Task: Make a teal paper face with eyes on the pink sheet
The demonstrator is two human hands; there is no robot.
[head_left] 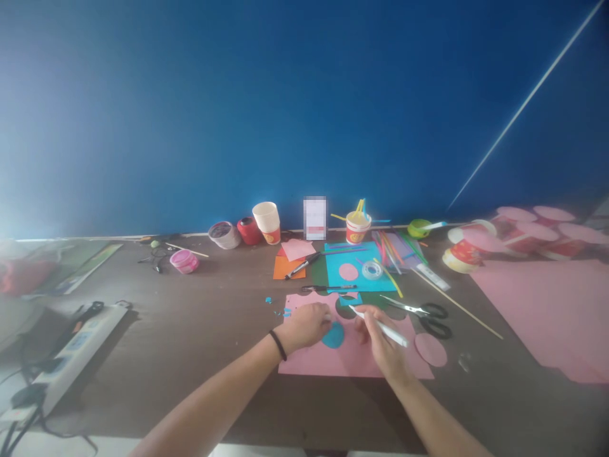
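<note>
Gripped in the right hand (pixel 380 343), a slim white marker (pixel 392 333) slants at the frame's lower centre. Left of it, the left hand (pixel 307 325) curls, its hold unclear, beside a blue disc (pixel 333 336) on notched pink paper (pixel 309 365).

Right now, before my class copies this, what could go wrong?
The scissors lie with bare blades just beyond the right hand, so a careless reach could nick it. The blue circle looks loose on the pink sheet; if the left hand lifts, the white pen might push it askew.
</note>
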